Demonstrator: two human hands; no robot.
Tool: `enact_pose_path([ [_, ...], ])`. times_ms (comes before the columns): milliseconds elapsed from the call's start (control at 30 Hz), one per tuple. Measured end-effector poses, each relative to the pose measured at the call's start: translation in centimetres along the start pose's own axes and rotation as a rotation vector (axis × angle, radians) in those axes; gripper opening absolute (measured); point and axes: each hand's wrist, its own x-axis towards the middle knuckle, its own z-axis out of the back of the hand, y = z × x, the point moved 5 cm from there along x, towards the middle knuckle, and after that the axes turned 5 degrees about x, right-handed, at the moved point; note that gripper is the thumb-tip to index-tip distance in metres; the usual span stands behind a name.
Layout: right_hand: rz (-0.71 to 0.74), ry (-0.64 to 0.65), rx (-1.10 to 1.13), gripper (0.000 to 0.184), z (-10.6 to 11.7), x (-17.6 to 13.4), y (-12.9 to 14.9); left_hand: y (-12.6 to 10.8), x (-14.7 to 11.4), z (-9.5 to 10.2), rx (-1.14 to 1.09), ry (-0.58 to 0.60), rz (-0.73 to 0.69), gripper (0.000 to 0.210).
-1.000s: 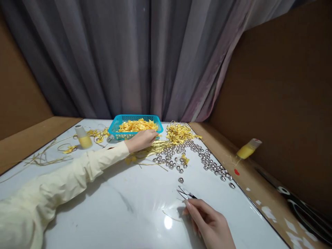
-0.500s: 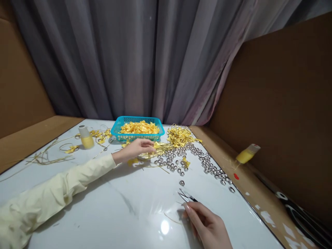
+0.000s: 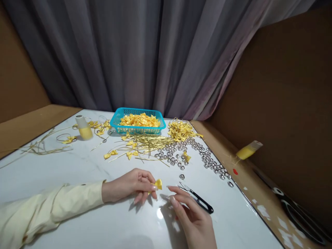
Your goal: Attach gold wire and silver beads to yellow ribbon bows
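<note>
My left hand pinches a small yellow ribbon bow between thumb and fingers, just above the white tabletop. Facing it from the right, my right hand has its thumb and index finger apart with nothing visible between them. Beyond those fingers lie black-handled thread snips on the table. Behind my left hand, several yellow bows are scattered beside a bundle of gold wire ties. Silver metal rings or beads spread to the right of the bundle.
A blue plastic basket full of yellow bows stands at the back. Beside it is a heap of tied bows. A yellow-and-white bottle stands left; a similar bottle and large scissors are off the right edge.
My left hand has drawn back from the pile toward me with a yellow bow. My right hand has moved slightly left, off the snips, which now lie in plain view.
</note>
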Motion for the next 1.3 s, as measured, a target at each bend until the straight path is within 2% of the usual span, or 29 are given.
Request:
enact_pose_path([
  [133, -0.005, -0.019, 0.009, 0.02, 0.1, 0.2, -0.1, -0.1, -0.2, 0.0, -0.111, 0.041, -0.031, 0.023],
  [300, 0.003, 0.009, -0.01, 0.021, -0.2, 0.1, 0.1, -1.0, -0.2, 0.4, -0.194, 0.11, -0.111, 0.01],
  [400, 0.038, 0.026, -0.051, 0.021, -0.4, 0.1, 0.4, -1.0, 0.1, 0.7, -0.202, 0.126, -0.151, 0.009],
  [500, 0.052, 0.032, -0.079, 0.021, -0.4, 0.1, 0.4, -0.3, 0.4, 1.0, -0.184, 0.155, -0.126, 0.007],
  [633, 0.077, 0.036, -0.117, 0.023, -0.5, 0.1, 0.3, 0.4, 0.5, 1.2, -0.187, 0.209, -0.05, 0.013],
  [733, 0.098, 0.046, -0.13, 0.022, -0.7, 0.1, 0.3, -0.1, 0.4, 1.2, -0.208, 0.191, -0.059, 0.02],
  [867, 0.115, 0.032, -0.146, 0.019, -0.8, 0.0, 0.3, -0.9, 0.0, 0.7, -0.271, 0.231, -0.05, 0.034],
  [933, 0.138, 0.009, -0.167, 0.016, -0.8, -0.1, 0.3, -1.0, -0.1, 0.6, -0.237, 0.222, -0.052, 0.035],
  [1067, 0.178, 0.004, -0.209, 0.016, -0.8, -0.1, 0.2, -0.6, 0.0, 0.7, -0.1, 0.2, -0.032, 0.024],
  [1233, 0.239, 0.032, -0.235, 0.018, -1.0, -0.2, 0.0, -0.4, 0.0, 0.5, 0.028, 0.227, -0.019, 0.042],
  [1300, 0.255, 0.037, -0.238, 0.018, -1.1, -0.3, -0.1, -0.5, -0.1, 0.4, 0.061, 0.205, -0.032, 0.034],
])
